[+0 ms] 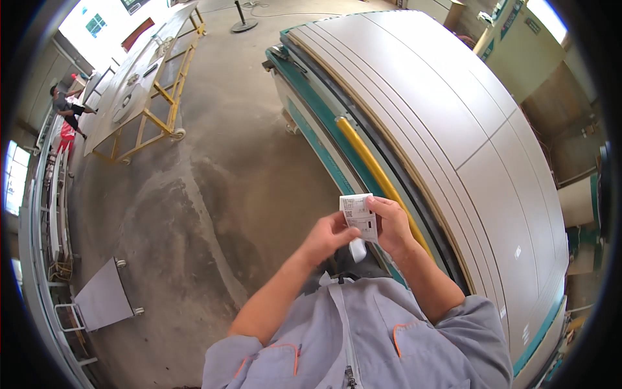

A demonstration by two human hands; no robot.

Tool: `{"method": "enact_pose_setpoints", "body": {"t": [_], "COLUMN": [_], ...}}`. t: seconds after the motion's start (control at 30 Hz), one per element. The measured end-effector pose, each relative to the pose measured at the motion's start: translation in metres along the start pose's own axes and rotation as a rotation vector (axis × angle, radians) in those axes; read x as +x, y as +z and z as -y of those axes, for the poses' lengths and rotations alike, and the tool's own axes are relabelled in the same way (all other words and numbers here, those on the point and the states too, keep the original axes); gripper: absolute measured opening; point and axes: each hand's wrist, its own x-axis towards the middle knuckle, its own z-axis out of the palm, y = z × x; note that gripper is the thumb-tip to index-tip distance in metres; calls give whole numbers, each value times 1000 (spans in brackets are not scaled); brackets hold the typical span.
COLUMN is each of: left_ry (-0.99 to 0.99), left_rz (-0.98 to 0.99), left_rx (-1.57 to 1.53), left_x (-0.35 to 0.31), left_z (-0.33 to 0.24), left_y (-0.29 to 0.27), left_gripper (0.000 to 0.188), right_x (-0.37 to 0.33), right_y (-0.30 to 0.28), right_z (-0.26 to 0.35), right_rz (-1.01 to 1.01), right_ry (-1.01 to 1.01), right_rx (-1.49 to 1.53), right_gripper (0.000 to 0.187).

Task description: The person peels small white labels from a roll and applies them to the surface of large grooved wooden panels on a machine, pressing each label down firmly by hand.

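Observation:
Between my two hands, in front of my chest, is a small white printed label (358, 211) with a square code and dark marks. My left hand (328, 237) pinches its lower left edge, the thumb lying across the front. At the upper right corner, my right hand (391, 223) grips it with the thumb on top and the fingers behind. Just below the label hangs a white curled strip (357, 250); whether it joins the label I cannot tell. Close by on the right lies a yellow bar (369, 159) along the side of a green-edged machine (321, 139).
Large pale panels (447, 97) lie on the machine, with small white labels on top. A yellow-framed table on wheels (146, 120) stands far left, with another person (67, 109) beyond it. At the lower left is a flat trolley (107, 298). A round-based stand (244, 25) is at the back.

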Motion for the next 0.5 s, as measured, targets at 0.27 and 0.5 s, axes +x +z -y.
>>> {"method": "enact_pose_setpoints", "body": {"t": [0.27,0.5], "left_ry": [59,-5], "left_rz": [-274,-87], "left_rx": [47,-166], "left_x": [18,93], "left_z": [-34,-60], "left_y": [-43,-72], "left_gripper": [18,21], "right_x": [44,92], "right_y": [26,26], "right_z": [33,82], "right_rz": [-103,260], "right_ry": [-446,-1067], "right_rx": [-521,-1258], "right_gripper": [23,42]}}
